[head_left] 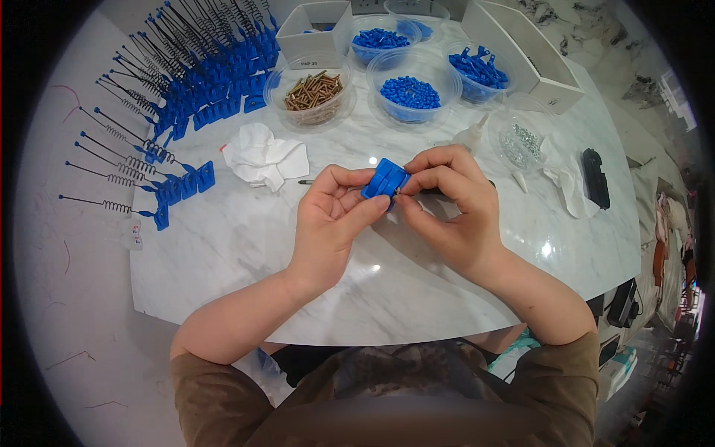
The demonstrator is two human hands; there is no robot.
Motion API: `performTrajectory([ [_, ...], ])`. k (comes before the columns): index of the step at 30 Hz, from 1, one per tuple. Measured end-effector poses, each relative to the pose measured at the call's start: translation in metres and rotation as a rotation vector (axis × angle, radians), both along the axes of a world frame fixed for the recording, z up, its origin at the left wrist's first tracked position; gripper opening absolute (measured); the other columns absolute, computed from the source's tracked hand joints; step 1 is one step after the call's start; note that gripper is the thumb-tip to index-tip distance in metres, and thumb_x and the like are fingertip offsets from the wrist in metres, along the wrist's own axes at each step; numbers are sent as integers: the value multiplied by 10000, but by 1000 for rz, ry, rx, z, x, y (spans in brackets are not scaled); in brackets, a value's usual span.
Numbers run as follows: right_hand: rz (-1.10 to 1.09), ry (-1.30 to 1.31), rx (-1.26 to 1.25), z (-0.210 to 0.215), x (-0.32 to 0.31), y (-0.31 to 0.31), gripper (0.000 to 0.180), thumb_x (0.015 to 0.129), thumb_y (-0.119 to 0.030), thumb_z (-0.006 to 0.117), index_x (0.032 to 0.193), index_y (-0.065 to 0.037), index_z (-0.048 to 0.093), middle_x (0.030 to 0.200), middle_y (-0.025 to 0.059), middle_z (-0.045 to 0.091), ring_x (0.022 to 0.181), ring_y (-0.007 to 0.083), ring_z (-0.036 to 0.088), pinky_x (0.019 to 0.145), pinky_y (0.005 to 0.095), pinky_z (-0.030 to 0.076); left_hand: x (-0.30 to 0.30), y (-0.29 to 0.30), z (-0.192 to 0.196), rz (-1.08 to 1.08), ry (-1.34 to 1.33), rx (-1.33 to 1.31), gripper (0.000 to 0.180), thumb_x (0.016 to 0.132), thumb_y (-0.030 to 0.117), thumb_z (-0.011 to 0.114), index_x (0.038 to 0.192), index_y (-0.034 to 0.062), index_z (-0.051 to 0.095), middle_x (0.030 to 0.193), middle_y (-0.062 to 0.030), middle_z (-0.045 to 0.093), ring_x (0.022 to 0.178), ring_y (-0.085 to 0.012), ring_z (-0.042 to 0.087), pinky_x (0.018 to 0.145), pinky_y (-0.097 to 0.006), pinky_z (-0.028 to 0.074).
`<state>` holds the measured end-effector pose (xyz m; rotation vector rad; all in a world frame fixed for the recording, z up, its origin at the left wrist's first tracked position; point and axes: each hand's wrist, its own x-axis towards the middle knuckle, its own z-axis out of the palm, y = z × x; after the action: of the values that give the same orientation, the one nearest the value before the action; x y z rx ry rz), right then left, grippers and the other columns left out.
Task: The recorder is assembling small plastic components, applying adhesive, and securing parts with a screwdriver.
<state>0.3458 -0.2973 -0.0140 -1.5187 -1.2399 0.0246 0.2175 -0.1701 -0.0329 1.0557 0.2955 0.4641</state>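
Observation:
Above the middle of the table, my left hand (328, 216) grips a blue blocky plastic part (384, 179) between thumb and fingers. My right hand (454, 205) is closed in a pinch at that part's right edge. A tiny light-coloured bit shows at its fingertips, too small to name. Behind both hands lies a thin dark tool (304, 182), like a screwdriver, mostly hidden. To the left stand several finished-looking blue pieces (182, 186) with coiled black wires that end in blue tips.
Round clear tubs hold brass-coloured screws (314, 91), small blue parts (410, 93), blue clips (479, 67) and small silver pieces (520, 143). Crumpled white tissue (264, 156) lies left. White boxes (316, 33) stand at the back; a black object (595, 179) rests right.

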Motion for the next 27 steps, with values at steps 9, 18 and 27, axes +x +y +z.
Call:
performTrajectory([
  [9, -22, -17, -2, -1, 2, 0, 197, 690, 35, 740, 847, -11, 631, 985, 87, 590, 876, 212, 600, 727, 296, 493, 1, 1, 0, -18, -11, -3, 247, 879, -50, 621, 1093, -12, 505, 1107, -120, 619, 997, -130, 612, 867, -258, 498],
  [18, -51, -89, 20, -1, -1, 0, 200, 694, 35, 734, 857, -11, 629, 980, 98, 589, 859, 243, 594, 701, 317, 484, 0, 0, -1, -7, -13, 5, 245, 881, -44, 623, 1094, -17, 505, 1101, -121, 623, 995, -134, 615, 869, -263, 502],
  [27, -53, -131, -13, 4, 5, -3, 202, 720, 26, 732, 882, -14, 618, 982, 101, 593, 838, 257, 597, 696, 328, 487, 1, 2, 5, -30, 54, -53, 237, 885, 5, 632, 1096, -21, 526, 1077, -106, 645, 940, -112, 627, 835, -251, 509],
])
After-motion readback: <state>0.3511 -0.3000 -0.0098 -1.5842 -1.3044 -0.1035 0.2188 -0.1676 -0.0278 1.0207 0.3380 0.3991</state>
